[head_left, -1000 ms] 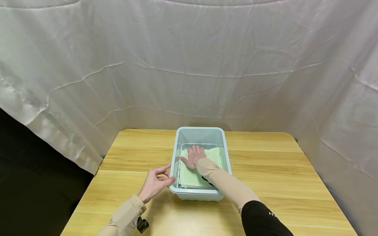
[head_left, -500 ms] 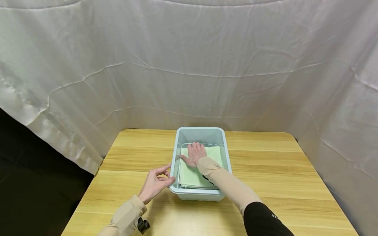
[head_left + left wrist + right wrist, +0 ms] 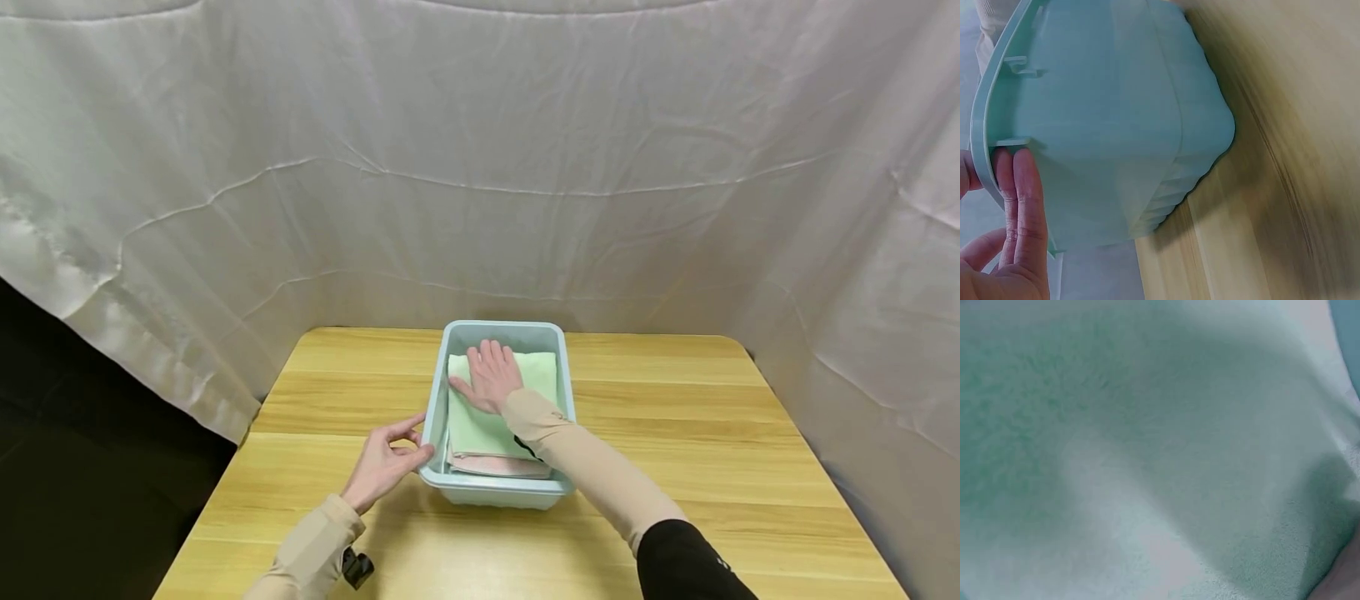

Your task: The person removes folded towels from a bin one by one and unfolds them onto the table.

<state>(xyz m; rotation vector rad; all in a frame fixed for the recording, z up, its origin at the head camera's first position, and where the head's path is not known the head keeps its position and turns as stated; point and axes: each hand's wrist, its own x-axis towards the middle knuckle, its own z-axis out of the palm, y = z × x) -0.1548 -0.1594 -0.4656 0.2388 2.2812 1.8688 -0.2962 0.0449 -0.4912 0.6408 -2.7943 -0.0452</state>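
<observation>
A pale blue plastic bin (image 3: 495, 484) stands on the table. Folded pale green cloth (image 3: 480, 429) lies inside it, over a folded pink cloth (image 3: 498, 467) whose near edge shows. With thumb and fingers, my left hand (image 3: 381, 465) pinches the bin's rim near its front left corner. In the left wrist view, two fingers (image 3: 1027, 200) reach under the rim against the outer wall. My right hand (image 3: 491, 379) rests on the green cloth, its fingers extended toward the far end. Blurred green cloth (image 3: 1147, 437) fills most of the right wrist view.
The wooden table (image 3: 690, 433) extends on both sides of the bin. A light grey curtain (image 3: 510, 225) hangs behind the table and along its sides. Dark fabric (image 3: 90, 450) shows at the lower left.
My right hand and the green cloth have slid toward the bin's far end, and pink cloth now shows at the near end. The bin and my left hand have shifted slightly left.
</observation>
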